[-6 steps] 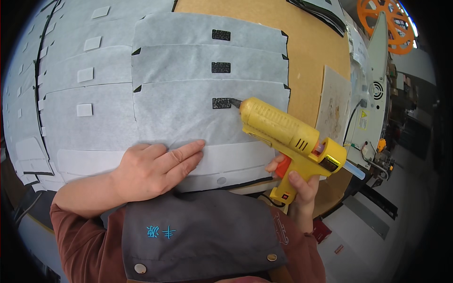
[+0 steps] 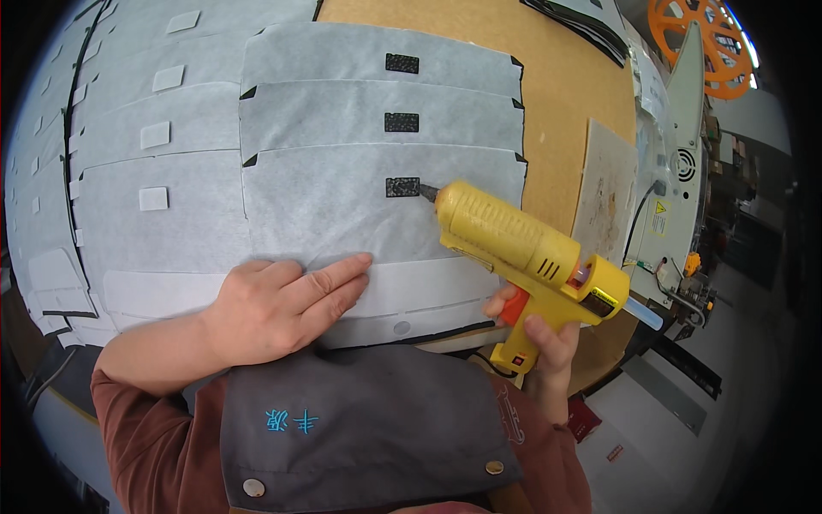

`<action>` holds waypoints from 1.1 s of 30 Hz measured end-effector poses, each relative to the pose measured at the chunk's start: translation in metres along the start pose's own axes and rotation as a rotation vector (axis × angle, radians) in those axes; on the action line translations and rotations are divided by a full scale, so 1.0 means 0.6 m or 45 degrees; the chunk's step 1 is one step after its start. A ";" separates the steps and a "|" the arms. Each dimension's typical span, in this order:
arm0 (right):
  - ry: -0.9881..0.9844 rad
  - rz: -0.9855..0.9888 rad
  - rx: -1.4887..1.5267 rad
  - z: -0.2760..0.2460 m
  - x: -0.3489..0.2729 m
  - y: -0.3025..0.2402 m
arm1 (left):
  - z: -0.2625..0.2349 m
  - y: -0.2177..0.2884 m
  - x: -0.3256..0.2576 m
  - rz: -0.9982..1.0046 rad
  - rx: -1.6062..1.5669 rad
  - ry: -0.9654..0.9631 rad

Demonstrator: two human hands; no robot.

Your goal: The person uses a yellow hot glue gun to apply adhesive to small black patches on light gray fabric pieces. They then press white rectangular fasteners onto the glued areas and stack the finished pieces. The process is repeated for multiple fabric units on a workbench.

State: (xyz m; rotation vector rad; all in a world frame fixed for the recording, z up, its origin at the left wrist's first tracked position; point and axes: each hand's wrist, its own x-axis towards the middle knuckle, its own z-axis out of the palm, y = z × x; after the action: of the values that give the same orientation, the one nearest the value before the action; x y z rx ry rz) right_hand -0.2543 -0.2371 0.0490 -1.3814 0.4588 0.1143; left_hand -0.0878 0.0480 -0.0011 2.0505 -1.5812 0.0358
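In my right hand (image 2: 552, 344) is a yellow hot glue gun (image 2: 514, 236), my fingers wrapped round its handle and one finger at the orange trigger. A translucent glue stick (image 2: 642, 313) pokes out of its back end. Its dark nozzle points left, at the right edge of a black speckled patch (image 2: 402, 187) on the nearest pale grey sheet (image 2: 317, 214). My left hand (image 2: 287, 307) lies flat on the near white strip of that sheet, fingers stretched to the right and holding nothing. Two more black patches (image 2: 402, 122) sit in line on the overlapping sheets farther back.
To the left, more overlapping sheets carry small white rectangles (image 2: 154, 199). A brown board (image 2: 565, 94) lies under the sheets, with a stained pale panel (image 2: 604, 193) at right. Beyond stand a machine (image 2: 676, 171) and an orange reel (image 2: 698, 38).
The glue gun has shifted very slightly to the right, its nozzle tip drawing back to the black patch's right edge. My left hand stays in place.
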 end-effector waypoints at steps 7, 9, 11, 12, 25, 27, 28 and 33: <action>0.010 0.006 0.006 0.002 -0.005 0.003 | -0.003 0.000 0.001 -0.003 0.001 -0.012; 0.010 0.008 0.068 0.006 -0.008 0.002 | -0.003 0.000 0.001 -0.005 0.003 -0.007; -0.005 0.012 0.081 0.010 -0.007 0.000 | -0.001 0.000 0.001 -0.006 0.006 0.006; -0.018 0.015 0.065 0.012 -0.005 -0.002 | -0.001 0.001 0.000 -0.007 0.008 0.005; -0.038 -0.029 0.002 0.014 -0.003 0.002 | -0.002 0.001 0.001 -0.008 0.009 0.000; -0.043 -0.060 -0.001 0.007 -0.005 0.006 | -0.002 0.001 0.001 -0.009 0.007 0.001; -0.046 -0.077 -0.003 0.005 -0.006 0.008 | -0.001 0.001 0.001 -0.009 0.005 0.000; -0.037 -0.084 0.008 0.004 -0.004 0.009 | -0.001 0.001 0.001 -0.007 0.009 -0.012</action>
State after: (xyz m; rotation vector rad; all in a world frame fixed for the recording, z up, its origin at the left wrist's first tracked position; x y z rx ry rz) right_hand -0.2577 -0.2331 0.0455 -1.3856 0.3887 0.0785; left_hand -0.0879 0.0477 -0.0003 2.0634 -1.5834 0.0299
